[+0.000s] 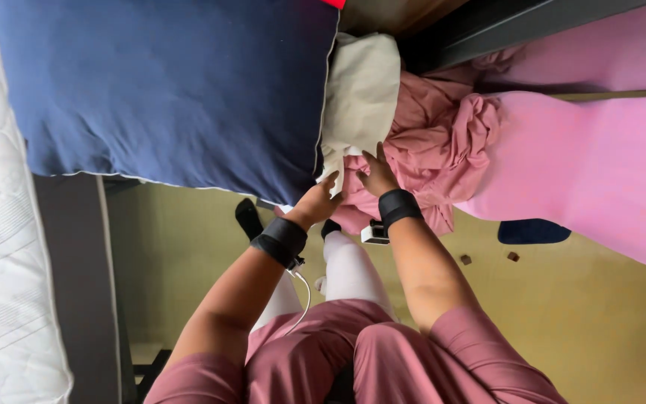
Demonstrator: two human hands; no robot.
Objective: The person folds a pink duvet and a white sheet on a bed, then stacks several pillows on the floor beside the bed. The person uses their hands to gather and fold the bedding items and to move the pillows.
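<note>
Left hand was at the lower corner of the navy pillow, fingers curled against the edge where the cream cloth hangs down; looked like it was pinching that cloth's lower edge, but the fingertips were hidden; can't tell for sure whether it was a real grip. Right hand sat just beside the left, fingers pressed into the bunched pink sheet; closed on a fold or just resting on it, can't tell. Both wrists wore black bands; a small white device hung below the right one, a thin cable trailed from the left.

Cream cloth lay directly above both hands, wedged between the pillow on the left-hand side and the pink sheet on the right-hand side. White mattress well off to the far left.

Risks, as a judgement: cream cloth and pink sheet overlap right at the fingers, so a tug could drag both; pillow corner rests against the cloth, so pulling might shift or drop the pillow; loose cable could snag in folds.
</note>
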